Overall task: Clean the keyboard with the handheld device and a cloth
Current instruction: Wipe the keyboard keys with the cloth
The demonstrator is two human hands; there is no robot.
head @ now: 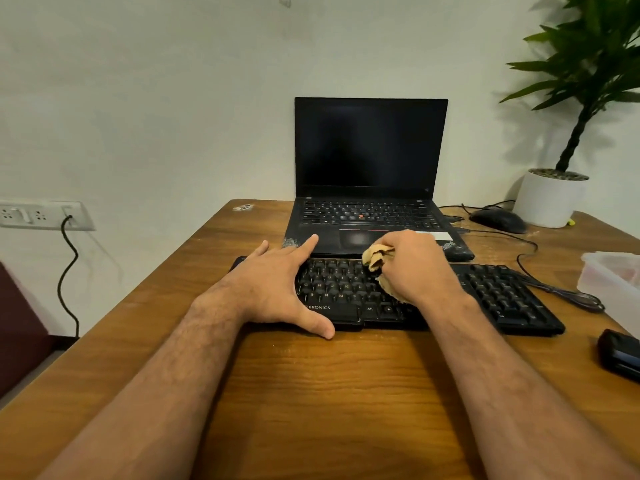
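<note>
Head view: keyboard [485,296] lies across desk [311,393] middle, just before laptop [370,216]. Left hand [273,289] flat, fingers straight, pressing keyboard's left end. Right hand [412,265] clenched round bunched cloth [375,258] on centre keys.

Risks: hard wiping likely pops keycaps; keyboard may slide into laptop if left hand lifts; cable [554,289] could snag.

Room: near desk edge open; right side crowded by plastic box [613,282] and dark device [620,355], possibly handheld cleaner.
</note>
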